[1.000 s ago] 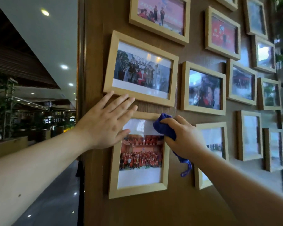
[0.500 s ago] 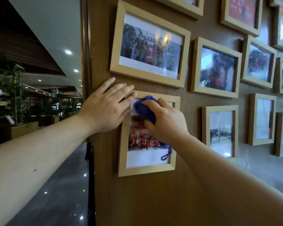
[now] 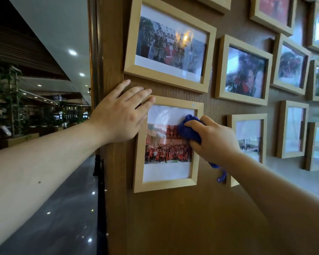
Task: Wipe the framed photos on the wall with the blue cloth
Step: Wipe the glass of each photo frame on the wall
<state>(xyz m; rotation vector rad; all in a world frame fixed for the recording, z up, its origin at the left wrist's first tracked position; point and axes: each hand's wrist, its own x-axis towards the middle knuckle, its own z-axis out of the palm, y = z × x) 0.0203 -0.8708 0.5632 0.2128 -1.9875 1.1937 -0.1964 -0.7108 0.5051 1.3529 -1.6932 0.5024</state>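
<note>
A light wooden portrait frame [image 3: 166, 184] with a group photo in red hangs low on the brown wooden wall. My right hand [image 3: 214, 140] presses a bunched blue cloth [image 3: 189, 130] against the right side of its glass; a tail of the cloth hangs below my wrist. My left hand [image 3: 120, 113] lies flat, fingers spread, on the frame's top left corner and the wall beside it. Directly above hangs a wider landscape frame [image 3: 168, 78] with a group photo.
Several more wooden frames cover the wall to the right, among them a landscape frame [image 3: 243, 70] and a portrait frame [image 3: 249, 137] partly behind my right arm. The wall's left edge [image 3: 96, 126] borders a dim hall with plants and a glossy floor.
My right hand with the cloth has slid from the glass's upper left to its right side. The left hand stays on the frame's corner. The view has moved closer.
</note>
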